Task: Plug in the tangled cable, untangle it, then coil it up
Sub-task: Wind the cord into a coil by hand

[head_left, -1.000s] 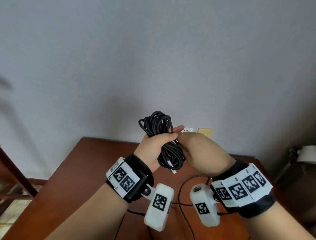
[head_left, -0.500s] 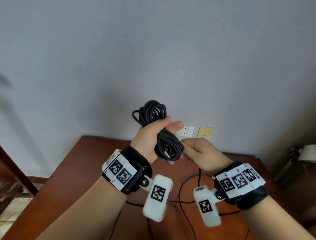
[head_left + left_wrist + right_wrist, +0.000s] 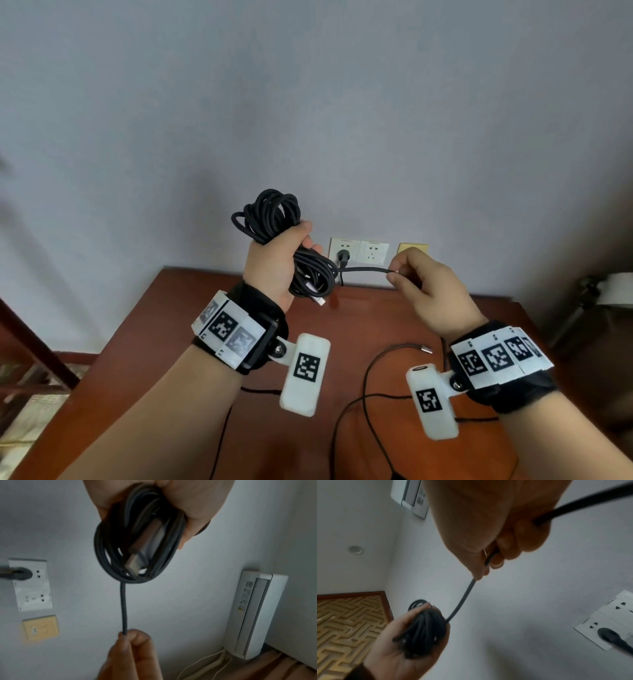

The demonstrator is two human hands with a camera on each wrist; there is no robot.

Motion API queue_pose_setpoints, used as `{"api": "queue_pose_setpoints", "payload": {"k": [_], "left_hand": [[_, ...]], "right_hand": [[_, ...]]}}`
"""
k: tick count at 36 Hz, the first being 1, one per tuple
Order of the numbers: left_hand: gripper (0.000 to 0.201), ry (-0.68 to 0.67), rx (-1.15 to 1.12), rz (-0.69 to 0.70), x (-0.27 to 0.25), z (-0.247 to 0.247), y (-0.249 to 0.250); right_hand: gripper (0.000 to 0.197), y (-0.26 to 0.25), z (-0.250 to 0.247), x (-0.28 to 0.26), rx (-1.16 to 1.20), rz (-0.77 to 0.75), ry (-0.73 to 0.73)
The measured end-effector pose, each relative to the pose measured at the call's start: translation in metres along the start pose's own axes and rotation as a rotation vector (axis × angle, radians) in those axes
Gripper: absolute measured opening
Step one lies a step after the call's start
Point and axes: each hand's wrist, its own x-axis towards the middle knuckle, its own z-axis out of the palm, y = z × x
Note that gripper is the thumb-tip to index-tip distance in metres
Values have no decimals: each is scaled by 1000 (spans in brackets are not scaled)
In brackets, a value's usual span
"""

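My left hand (image 3: 291, 246) grips a tangled black cable bundle (image 3: 270, 216) upright above the table, with loops sticking out above and below the fist. A silver USB plug (image 3: 320, 301) dangles from the lower loops and also shows in the left wrist view as the USB plug (image 3: 135, 562). My right hand (image 3: 397, 270) pinches one strand (image 3: 364, 270) between thumb and forefinger. That strand runs taut and level from the bundle. In the right wrist view the strand (image 3: 462, 600) leads down to the bundle (image 3: 426, 626) in the left palm.
A white double wall socket (image 3: 372, 253) has a black plug (image 3: 343, 256) in its left half, and a yellow plate (image 3: 412, 247) sits beside it. On the brown table (image 3: 171, 342) lies another thin cable with a metal tip (image 3: 426, 349). An air conditioner (image 3: 254, 615) hangs on the wall.
The hands have come apart. My right hand has drawn a strand out to the right from the bundle, and my left hand has lifted the bundle a little higher.
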Motion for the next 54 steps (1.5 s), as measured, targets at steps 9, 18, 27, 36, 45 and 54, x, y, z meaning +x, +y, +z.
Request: {"api": "queue_pose_setpoints", "payload": {"k": [9,18,27,36,45,54], "left_hand": [[23,106,-33,55,2,-6,3],[27,196,288,221,5,-10,11],[19,-155,840,314,2,-11,4],[33,-594,870,149,-3,-4,-11],[29,-586,812,56,-1,-4,-21],[19,-232,354,-156,14,-20,-11]], "right_hand": [[32,5,-3,-4,-205,97,-5],[28,-18,-3,-7,-401,-239,-350],[33,-36,-5,3,-307,-463,-376],[44,-46,6,17,-226,-315,110],[48,-47,12,22,-39,-181,79],[14,-28,11,7,164,-209,133]]}}
